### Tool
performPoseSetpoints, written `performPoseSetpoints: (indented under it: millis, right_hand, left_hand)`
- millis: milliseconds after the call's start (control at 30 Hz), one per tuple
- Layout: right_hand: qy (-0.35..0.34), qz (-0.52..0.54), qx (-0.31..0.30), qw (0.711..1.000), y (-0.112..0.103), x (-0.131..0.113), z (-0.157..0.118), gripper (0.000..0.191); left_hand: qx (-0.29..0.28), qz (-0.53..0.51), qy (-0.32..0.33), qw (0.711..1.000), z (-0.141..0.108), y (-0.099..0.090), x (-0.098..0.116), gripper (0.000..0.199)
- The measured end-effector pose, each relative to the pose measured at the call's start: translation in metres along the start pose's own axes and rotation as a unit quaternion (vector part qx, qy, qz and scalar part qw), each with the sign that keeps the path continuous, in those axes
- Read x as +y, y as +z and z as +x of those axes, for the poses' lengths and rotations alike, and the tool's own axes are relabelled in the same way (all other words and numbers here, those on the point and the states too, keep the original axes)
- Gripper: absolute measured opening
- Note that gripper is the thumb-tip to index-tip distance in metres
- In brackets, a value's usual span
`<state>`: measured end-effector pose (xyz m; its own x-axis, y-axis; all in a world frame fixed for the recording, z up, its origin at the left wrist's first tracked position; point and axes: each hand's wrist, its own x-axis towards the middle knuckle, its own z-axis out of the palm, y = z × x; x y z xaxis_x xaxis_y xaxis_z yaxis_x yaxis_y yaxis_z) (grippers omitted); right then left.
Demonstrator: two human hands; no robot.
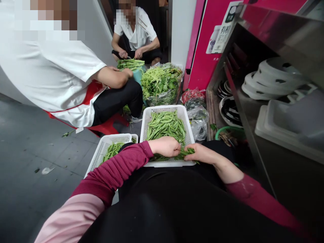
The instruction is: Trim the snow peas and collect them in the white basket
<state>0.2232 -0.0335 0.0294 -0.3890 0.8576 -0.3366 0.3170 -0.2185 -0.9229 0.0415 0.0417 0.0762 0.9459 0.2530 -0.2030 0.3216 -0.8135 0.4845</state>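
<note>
A white perforated basket heaped with green pea pods stands in front of my lap. Over its near right part, my left hand is closed with the fingertips pinched; what they hold is too small to make out. Beside it, my right hand curls round a few green pods. The two hands almost meet. A second white basket, lower left, has more pods in it and is partly behind my left sleeve.
A person in white sits left on a red stool; another person squats behind, holding green stalks. Leafy greens in a bag stand beyond the basket. A metal shelf with dishes borders the right side.
</note>
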Motion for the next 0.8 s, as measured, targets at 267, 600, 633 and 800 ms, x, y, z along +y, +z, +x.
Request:
performPoseSetpoints:
  millis: [267,600,633,800]
  right_hand:
    - [-0.108,0.185,0.309,0.927,0.017,-0.013,0.008,0.018]
    - [-0.062,0.519,0.411,0.747,-0.064,0.026,-0.013,0.018]
    - [-0.049,0.521,0.381,0.763,-0.058,0.026,-0.013,0.018]
    - [0.016,0.443,0.236,0.865,-0.001,0.021,0.004,0.024]
  left_hand:
    - [0.177,-0.406,-0.128,0.888,0.008,0.037,-0.005,0.035]
    - [0.05,0.084,-0.236,0.967,0.002,0.105,-0.048,0.022]
    - [0.036,0.089,-0.242,0.966,0.002,0.105,-0.051,0.018]
    - [0.117,-0.03,-0.262,0.958,-0.001,0.084,-0.051,0.017]
